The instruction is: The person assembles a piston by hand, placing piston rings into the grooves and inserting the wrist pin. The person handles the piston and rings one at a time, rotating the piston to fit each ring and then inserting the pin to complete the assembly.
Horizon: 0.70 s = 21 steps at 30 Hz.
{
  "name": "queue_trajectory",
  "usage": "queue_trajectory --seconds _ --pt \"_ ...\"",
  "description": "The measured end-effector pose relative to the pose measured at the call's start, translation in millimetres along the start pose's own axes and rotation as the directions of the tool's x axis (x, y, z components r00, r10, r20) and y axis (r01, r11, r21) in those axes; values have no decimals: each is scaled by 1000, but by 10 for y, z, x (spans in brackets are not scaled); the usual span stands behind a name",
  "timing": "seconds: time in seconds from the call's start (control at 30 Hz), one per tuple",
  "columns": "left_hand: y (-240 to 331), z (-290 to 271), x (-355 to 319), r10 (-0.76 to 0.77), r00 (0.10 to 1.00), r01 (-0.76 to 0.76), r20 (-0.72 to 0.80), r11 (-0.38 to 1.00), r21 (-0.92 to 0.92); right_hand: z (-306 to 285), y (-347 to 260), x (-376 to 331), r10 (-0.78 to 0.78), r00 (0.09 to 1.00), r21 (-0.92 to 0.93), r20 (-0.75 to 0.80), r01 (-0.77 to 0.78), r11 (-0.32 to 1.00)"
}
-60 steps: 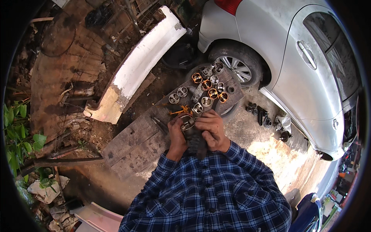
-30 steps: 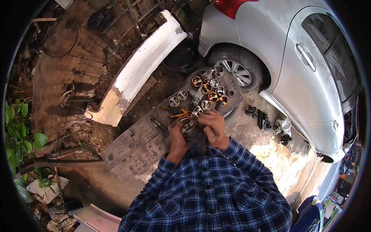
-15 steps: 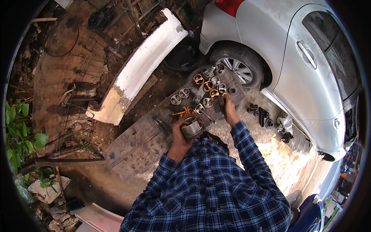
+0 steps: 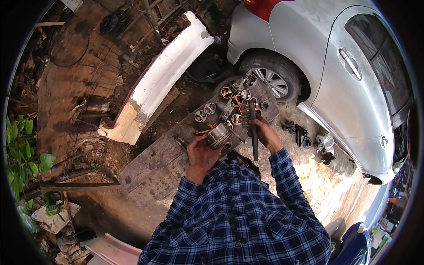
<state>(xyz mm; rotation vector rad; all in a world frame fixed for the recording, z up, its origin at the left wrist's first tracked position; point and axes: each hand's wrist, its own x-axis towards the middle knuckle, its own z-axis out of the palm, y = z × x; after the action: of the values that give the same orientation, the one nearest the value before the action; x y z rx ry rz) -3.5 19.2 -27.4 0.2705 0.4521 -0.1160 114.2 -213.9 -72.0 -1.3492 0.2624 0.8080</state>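
Note:
My left hand (image 4: 202, 155) grips a large metal piston (image 4: 218, 135) by its side, tilted above the near edge of the bench. Fingers of my right hand (image 4: 266, 133) are closed around a long, dark, narrow tool (image 4: 254, 143) whose kind I cannot make out. The tool stands beside the piston, apart from it. Beyond my hands, several smaller pistons lie on the wooden bench (image 4: 150, 172), some orange-stained (image 4: 226, 92), others bare metal (image 4: 200, 115). A thin metal rod (image 4: 239, 135) shows between the piston and my right hand.
A silver car (image 4: 304, 48) stands at the far right, its wheel (image 4: 271, 79) close to the bench. A worn white bumper (image 4: 163, 73) lies to the left. Dark metal parts (image 4: 302, 136) rest on the ground at right. Green leaves (image 4: 22, 137) grow at the left rim.
My right hand has turned the dark tool so its length now shows, and moved slightly nearer. My left hand has tilted the piston and shifted it a little farther away.

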Motion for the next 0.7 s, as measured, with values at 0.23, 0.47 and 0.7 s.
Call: queue_trajectory --seconds 0.23,0.47,0.7 --pt "-5 22 -8 -10 999 7 39 997 71 186 -104 -225 -184 982 65 -36 186 980" --pt "-15 40 -1 -30 1000 30 -2 996 79 266 -110 -328 -264 964 215 31 252 943" --pt "-41 -28 15 50 998 -38 -47 972 233 455 58 -305 -365 912 -33 -189 365 930"
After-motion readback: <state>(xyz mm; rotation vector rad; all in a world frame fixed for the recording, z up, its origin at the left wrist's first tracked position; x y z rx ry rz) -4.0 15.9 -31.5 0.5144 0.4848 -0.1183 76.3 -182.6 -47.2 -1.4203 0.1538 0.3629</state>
